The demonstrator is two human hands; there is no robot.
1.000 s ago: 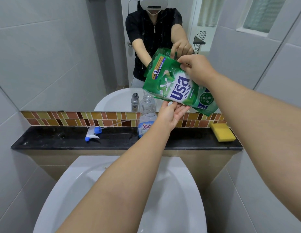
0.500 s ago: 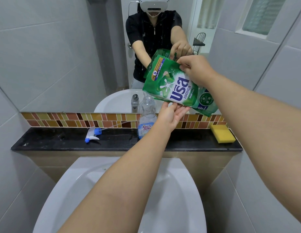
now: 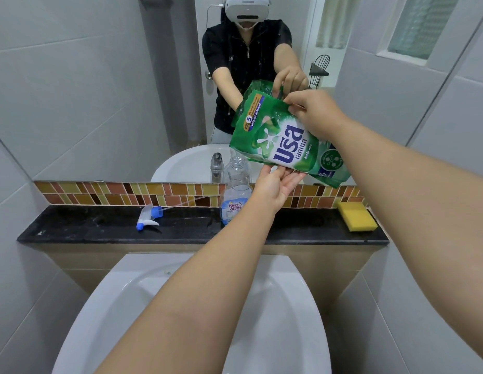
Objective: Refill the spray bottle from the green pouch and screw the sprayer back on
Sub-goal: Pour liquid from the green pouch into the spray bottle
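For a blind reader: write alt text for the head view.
Both hands tilt a green pouch over an open spray bottle on a black ledge; the sprayer lies left, a yellow sponge right.

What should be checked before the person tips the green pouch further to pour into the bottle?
1. Sprayer off the bottle: ok; the sprayer lies on the black ledge.
2. Spray bottle upright, neck open: ok.
3. Pouch held: ok; the right hand grips the green pouch at its top, the left hand supports it from below.
4. Pouch corner over the neck: ok, the lowest corner sits just above it.
5. Pouch opened for pouring: cannot tell.
6. Bottle steadied: not ok; neither hand holds it.
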